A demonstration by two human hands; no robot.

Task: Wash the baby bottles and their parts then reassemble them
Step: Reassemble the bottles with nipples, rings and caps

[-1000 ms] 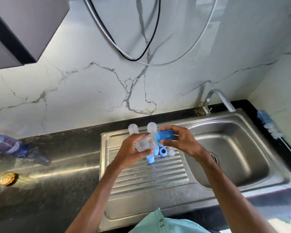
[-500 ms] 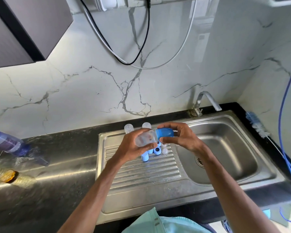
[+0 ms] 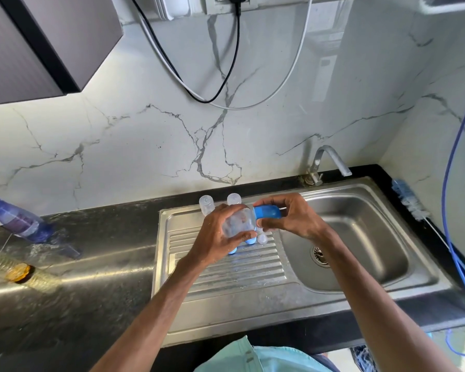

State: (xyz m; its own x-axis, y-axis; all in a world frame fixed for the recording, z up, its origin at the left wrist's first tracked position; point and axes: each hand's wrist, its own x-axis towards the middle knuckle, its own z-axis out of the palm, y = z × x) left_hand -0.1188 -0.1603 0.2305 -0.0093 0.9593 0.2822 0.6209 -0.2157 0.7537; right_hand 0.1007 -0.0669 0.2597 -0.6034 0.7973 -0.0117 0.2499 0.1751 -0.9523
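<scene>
Steel sink with ribbed drainboard set in dark counter, marble wall behind. Left hand grips clear bottle sideways above the drainboard; right hand pinches the blue cap at its neck. Two clear bottles stand behind; blue parts lie underneath. Brush by sink.

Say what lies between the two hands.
Head view: a clear bottle with a blue cap; left hand grips the bottle, right hand the cap.

Bright, with glare above the sink. Dimmer to its left. Bowed and soft toward the frame edges.
</scene>
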